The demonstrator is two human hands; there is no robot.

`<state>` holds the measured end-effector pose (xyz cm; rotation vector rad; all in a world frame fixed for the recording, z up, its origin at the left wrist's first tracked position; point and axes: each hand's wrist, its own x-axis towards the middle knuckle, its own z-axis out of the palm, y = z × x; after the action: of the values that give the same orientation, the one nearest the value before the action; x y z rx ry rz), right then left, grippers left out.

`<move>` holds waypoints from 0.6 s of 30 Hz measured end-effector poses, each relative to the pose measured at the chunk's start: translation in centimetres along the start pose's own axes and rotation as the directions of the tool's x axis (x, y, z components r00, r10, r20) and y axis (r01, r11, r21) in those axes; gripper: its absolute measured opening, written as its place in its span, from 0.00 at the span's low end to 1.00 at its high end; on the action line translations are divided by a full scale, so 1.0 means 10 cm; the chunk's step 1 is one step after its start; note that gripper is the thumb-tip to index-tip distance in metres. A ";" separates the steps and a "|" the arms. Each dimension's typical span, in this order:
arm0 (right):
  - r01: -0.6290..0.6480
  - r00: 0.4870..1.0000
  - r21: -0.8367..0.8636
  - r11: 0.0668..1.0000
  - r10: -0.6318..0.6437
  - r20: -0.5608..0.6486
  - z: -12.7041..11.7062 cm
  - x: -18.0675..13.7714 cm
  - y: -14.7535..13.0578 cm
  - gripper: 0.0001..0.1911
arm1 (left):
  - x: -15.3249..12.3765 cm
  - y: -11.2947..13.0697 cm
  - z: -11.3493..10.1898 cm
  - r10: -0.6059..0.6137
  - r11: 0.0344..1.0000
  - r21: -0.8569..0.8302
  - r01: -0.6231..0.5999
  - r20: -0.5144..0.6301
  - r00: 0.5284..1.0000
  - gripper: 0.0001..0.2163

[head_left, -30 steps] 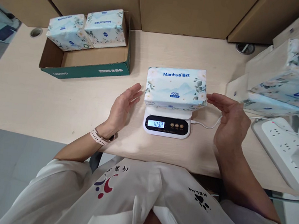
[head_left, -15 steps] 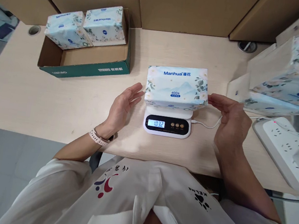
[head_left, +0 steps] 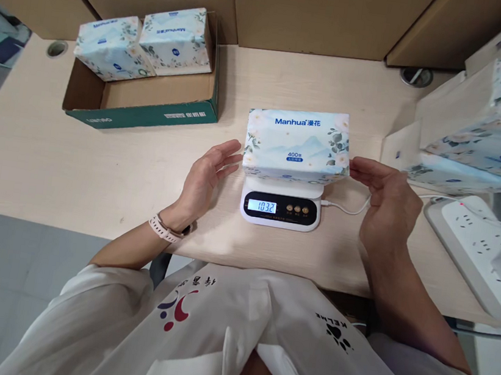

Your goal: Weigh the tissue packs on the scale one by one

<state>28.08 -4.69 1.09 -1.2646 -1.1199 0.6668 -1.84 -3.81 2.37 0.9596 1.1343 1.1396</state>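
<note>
A blue and white floral tissue pack (head_left: 297, 144) rests on a white digital scale (head_left: 280, 215), whose lit display reads 103.2. My left hand (head_left: 206, 180) is just left of the pack, fingers stretched out and holding nothing; a narrow gap shows between fingertips and pack. On the other side, my right hand (head_left: 389, 203) is open too, its fingertips at the pack's right end. Whether they touch it I cannot tell. The pack hides most of the scale's weighing plate.
A green cardboard box (head_left: 149, 117) holding two tissue packs (head_left: 177, 42) stands at the back left. More tissue packs (head_left: 479, 131) are stacked at the right, behind a white power strip (head_left: 479, 233). A white cable (head_left: 351, 212) runs from the scale's right side.
</note>
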 end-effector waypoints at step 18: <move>0.049 0.996 0.053 0.997 -0.053 0.074 -0.06 0.02 0.07 0.28 | 0.02 0.00 0.00 0.030 1.000 0.009 -0.030 -0.001 1.000 0.20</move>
<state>28.81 -4.60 0.48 -1.1719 -1.1859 0.7056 -1.85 -3.63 2.29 0.9859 1.1304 1.1596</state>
